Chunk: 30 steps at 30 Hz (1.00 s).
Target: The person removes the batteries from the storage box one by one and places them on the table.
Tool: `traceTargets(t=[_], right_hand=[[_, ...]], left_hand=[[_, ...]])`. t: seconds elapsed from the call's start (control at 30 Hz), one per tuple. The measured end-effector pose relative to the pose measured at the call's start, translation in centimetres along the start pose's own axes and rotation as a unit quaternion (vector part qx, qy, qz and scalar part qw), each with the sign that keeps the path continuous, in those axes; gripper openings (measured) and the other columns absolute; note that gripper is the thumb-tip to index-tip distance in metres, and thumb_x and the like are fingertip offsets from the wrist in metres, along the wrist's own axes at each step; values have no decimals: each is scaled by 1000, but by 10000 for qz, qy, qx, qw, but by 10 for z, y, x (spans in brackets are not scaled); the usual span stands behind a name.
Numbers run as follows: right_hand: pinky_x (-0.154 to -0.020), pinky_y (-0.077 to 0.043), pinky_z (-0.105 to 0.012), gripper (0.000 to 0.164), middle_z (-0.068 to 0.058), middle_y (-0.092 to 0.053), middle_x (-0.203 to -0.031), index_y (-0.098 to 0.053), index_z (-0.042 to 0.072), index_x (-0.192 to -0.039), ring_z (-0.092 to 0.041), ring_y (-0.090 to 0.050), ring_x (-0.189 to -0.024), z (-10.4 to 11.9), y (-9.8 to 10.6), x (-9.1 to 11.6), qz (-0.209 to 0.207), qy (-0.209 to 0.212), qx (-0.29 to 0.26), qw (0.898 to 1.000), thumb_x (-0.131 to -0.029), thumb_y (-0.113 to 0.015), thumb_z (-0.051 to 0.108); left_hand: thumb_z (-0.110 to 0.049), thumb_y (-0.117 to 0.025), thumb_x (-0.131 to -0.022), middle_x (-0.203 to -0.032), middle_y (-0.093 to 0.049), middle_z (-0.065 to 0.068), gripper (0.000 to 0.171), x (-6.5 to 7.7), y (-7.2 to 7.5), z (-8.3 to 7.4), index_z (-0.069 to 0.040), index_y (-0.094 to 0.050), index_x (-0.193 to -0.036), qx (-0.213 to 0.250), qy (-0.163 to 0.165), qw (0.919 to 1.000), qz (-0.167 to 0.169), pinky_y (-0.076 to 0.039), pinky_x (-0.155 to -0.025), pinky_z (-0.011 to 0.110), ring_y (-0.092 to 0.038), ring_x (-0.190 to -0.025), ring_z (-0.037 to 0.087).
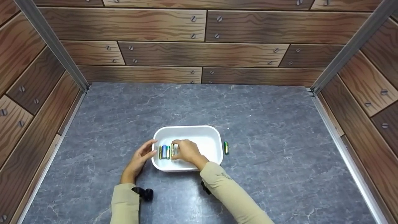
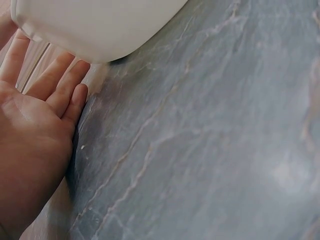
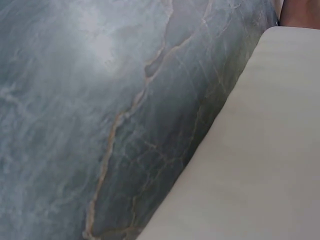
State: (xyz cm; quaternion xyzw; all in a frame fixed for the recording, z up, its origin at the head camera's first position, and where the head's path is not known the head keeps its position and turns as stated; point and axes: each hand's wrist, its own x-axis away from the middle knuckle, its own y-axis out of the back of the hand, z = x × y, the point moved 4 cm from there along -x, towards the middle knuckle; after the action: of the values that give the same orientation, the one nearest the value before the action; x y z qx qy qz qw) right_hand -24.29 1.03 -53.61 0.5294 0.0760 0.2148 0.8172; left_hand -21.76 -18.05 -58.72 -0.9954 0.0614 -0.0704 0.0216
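A white tub [image 1: 192, 169] stands on the dark marbled table. Toward its left end several batteries [image 1: 164, 151] lie side by side, gold-dark, blue and green. Just right of them, my right hand [image 1: 188, 151] pinches another battery [image 1: 173, 150] between thumb and fingers, down inside the tub. My left hand [image 1: 140, 158] is at the tub's left rim, thumb and fingers spread against it. In the left wrist view, straight fingers [image 2: 62, 90] of that hand reach to the tub's outer wall [image 2: 100, 30]. The right wrist view is mostly table and sleeve [image 3: 250, 165].
One green and gold battery [image 1: 226, 148] lies on the table [image 1: 267, 130] just beyond the tub's right wall. Wood-patterned panels [image 1: 199, 53] close off the back and both sides, with metal posts [image 1: 348, 46] at the corners.
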Motion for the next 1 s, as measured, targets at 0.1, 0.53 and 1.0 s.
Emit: traceTargets(t=[0.1, 0.53, 1.0], right_hand=[[-59, -39, -24, 51, -3, -68, -80, -67, 17, -115, -10, -50, -66, -1, 2, 1, 14, 24, -70, 10000, -71, -84, 35], [-55, -36, -21, 56, 0, -63, -71, -66, 14, -119, -6, -45, -60, -9, 19, 8, -66, 192, -294, 9994, -70, -85, 32], [-56, -30, -21, 55, 5, -50, -66, -65, 14, -122, -6, -39, -60, -17, 39, 23, -58, 387, -503, 9980, -73, -83, 31]], left_hand=[[-1, -59, -91, -151, -41, 19, 48, 0, 0, 1, 4, -47, -136, -34, 56, 10000, -19, -30, -117, 33, -35, -144, 30], [-2, -60, -91, -149, -43, 17, 48, -1, 0, 3, 3, -47, -136, -8, 40, 10000, -51, -25, -120, 41, -33, -145, 30], [0, -58, -91, -148, -44, 17, 47, -1, -1, 0, 6, -46, -136, -17, 59, 9999, -108, -27, -119, 36, -34, -144, 31]])
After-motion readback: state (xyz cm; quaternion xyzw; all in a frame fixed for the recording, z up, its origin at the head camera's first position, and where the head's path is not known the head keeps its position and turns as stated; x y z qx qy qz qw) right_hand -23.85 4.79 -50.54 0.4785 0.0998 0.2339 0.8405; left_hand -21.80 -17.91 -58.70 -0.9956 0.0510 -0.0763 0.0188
